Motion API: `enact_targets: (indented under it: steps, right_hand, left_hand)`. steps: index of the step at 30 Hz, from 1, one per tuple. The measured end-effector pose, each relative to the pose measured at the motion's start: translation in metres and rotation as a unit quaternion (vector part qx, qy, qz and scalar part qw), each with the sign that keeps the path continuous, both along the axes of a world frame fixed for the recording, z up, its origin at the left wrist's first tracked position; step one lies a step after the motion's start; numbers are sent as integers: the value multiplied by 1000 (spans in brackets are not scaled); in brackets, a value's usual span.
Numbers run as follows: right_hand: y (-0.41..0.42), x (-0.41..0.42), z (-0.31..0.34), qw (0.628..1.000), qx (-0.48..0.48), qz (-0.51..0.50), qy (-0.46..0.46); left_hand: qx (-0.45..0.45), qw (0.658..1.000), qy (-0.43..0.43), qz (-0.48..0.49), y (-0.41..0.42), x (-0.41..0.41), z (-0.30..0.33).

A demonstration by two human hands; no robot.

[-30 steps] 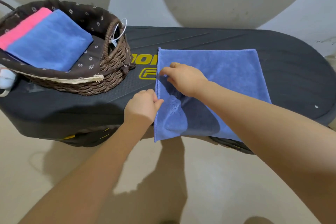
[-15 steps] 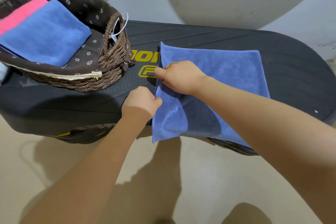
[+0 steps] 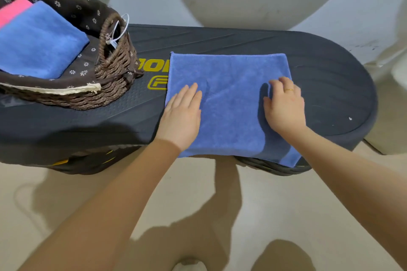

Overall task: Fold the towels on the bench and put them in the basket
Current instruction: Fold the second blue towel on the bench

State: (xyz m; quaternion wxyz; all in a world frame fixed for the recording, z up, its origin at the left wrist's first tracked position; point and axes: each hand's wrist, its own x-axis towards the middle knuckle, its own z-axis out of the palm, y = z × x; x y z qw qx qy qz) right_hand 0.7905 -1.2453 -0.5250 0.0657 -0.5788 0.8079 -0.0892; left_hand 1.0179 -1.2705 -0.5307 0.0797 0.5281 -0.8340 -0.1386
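Blue towel [image 3: 229, 103], right of the basket [image 3: 114, 66] on the tabletop [image 3: 330, 86], is now being pressed flat by left hand [image 3: 181, 114] and right hand [image 3: 284, 108], fingers no longer pinching its edge, suggesting this fold is being finished.

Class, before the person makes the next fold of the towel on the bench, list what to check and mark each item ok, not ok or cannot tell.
1. Blue towel lies flat on the bench: ok.
2. Left hand rests flat on its left part: ok.
3. Right hand rests on its right part: ok.
4. Near edge fully on the bench: not ok, it hangs over.
5. Basket has room: ok, folded blue towel and pink towel leave bare lining.
6. Layers under the top aligned: cannot tell.
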Motion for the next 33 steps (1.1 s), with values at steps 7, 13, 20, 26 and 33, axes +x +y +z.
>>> enact_targets:
  steps: [7, 13, 20, 26, 33]
  right_hand:
    - [39, -33, 18, 980, 88, -123, -130]
    - [46, -44, 30, 977, 105, -156, -103]
    - [63, 19, -10, 978, 37, 207, 8]
    - [98, -27, -34, 985, 48, 140, 93]
    - [141, -50, -11, 994, -55, -17, -91]
  left_hand:
    - [41, 997, -61, -15, 8, -10, -12]
    - [50, 992, -104, -46, 12, -7, -5]
    - [8, 984, -174, -45, 14, -11, -11]
    - [-58, 983, -150, 93, 51, 11, -29]
    - [-149, 962, -51, 226, 98, 45, -53]
